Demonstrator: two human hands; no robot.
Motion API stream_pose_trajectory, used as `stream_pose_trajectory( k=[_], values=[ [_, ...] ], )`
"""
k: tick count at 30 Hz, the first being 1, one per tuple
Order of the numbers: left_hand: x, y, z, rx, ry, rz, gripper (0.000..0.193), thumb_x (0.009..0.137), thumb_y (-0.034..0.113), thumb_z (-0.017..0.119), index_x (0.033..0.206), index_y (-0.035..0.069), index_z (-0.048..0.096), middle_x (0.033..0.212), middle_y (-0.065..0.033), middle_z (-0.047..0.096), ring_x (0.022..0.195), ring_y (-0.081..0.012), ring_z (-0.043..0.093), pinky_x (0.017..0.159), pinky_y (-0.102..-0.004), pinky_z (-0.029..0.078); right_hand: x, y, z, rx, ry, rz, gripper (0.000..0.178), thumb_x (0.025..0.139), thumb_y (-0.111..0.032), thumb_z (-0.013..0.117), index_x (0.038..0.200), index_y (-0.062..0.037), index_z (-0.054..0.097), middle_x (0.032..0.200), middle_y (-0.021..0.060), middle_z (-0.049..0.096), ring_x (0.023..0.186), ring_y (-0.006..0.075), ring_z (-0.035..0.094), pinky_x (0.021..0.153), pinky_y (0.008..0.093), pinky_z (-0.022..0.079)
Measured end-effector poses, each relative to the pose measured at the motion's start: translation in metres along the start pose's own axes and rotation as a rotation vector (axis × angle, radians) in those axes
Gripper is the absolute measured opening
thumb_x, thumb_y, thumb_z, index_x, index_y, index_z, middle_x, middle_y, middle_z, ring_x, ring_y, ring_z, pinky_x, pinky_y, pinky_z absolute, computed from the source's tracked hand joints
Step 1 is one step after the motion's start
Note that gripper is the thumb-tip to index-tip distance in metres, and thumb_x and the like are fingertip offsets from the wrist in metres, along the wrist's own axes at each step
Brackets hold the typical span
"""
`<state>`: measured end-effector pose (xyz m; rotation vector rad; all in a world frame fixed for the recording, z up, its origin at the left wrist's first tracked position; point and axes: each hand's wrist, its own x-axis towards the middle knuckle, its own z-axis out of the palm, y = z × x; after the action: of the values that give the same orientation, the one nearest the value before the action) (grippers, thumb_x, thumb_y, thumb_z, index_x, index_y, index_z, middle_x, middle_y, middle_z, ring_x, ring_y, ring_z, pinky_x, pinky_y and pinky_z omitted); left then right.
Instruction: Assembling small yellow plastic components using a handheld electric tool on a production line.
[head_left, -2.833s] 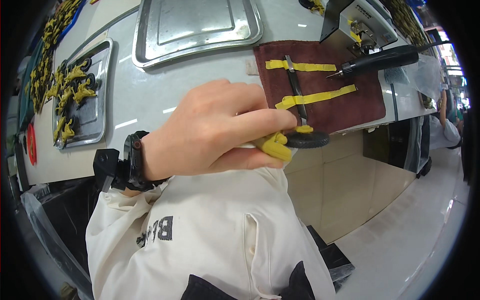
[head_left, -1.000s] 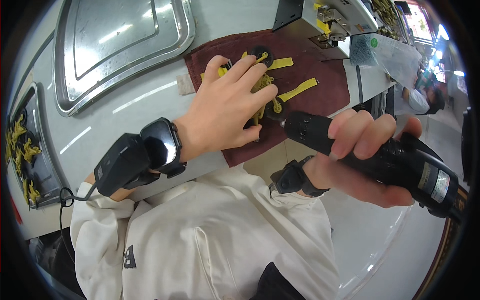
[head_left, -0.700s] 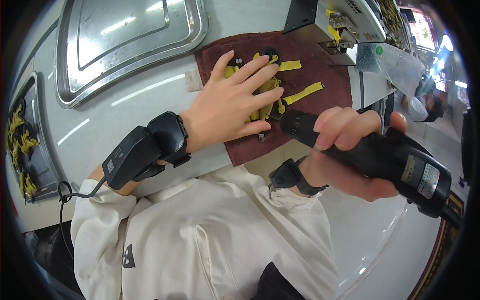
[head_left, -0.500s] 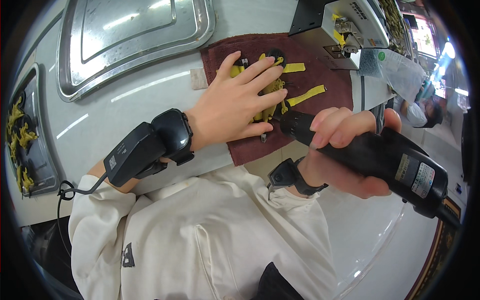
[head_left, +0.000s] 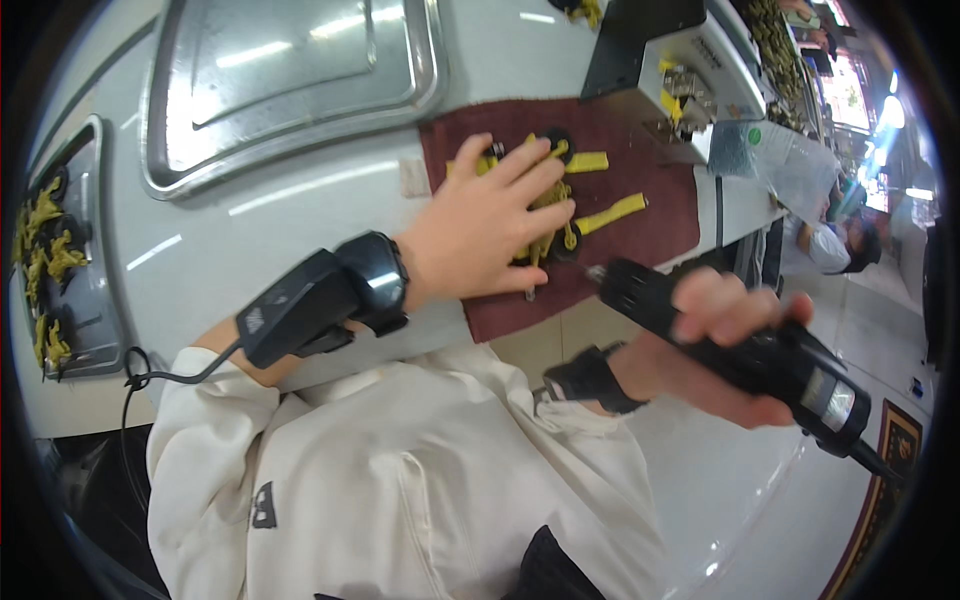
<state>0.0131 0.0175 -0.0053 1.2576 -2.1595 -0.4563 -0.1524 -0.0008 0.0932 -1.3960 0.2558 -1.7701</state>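
Note:
Spread flat, my left hand (head_left: 490, 222) lies over a yellow toy-like assembly (head_left: 545, 225) with black wheels on a maroon cloth (head_left: 640, 170). Its fingers are apart and press on the piece, hiding much of it. Two yellow strips (head_left: 612, 213) stick out to the right from under the fingers. A black electric screwdriver (head_left: 770, 365) is gripped in my right hand (head_left: 715, 350), whose fingers are slightly blurred. The thin metal bit points left at the near side of the assembly; I cannot tell whether it touches.
A large metal tray (head_left: 290, 110) lies at the back left. At the far left, a smaller tray (head_left: 105, 290) holds several yellow-and-black pieces. Behind the cloth on the right stands a white-and-black box-shaped machine (head_left: 680, 80), with a clear plastic bag (head_left: 790, 155) beside it.
The screwdriver has drawn back right and down from the assembly, and its bit now shows. My left hand stays spread on the piece. The whole view has shifted slightly.

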Motion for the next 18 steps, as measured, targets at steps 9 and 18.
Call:
stream_pose_trajectory(
  k=[9,18],
  values=[
    [-0.008,0.029,-0.03,0.163,0.259,0.088,0.054,0.053,0.033,0.078,0.097,0.009,0.058,0.098,-0.0107,0.05,0.105,-0.0288,0.044,0.078,-0.0424,0.036,0.012,0.009,-0.107,-0.075,0.549,0.514,0.042,0.094,-0.038,0.053,0.115,-0.0019,0.047,0.092,0.0106,0.055,0.082,0.0221,0.056,0.08,0.0355,0.049],
    [-0.25,-0.002,-0.2,0.347,0.818,-0.451,0.067,0.065,0.013,0.073,0.126,0.003,0.048,0.112,-0.0146,0.053,0.104,-0.0278,0.051,0.087,-0.036,0.043,-0.024,0.011,-0.13,-0.936,0.141,0.146,0.05,0.094,-0.012,0.054,0.137,0.0015,0.033,0.132,0.0174,0.046,0.116,0.0236,0.051,0.093,0.0344,0.047]
  ],
)
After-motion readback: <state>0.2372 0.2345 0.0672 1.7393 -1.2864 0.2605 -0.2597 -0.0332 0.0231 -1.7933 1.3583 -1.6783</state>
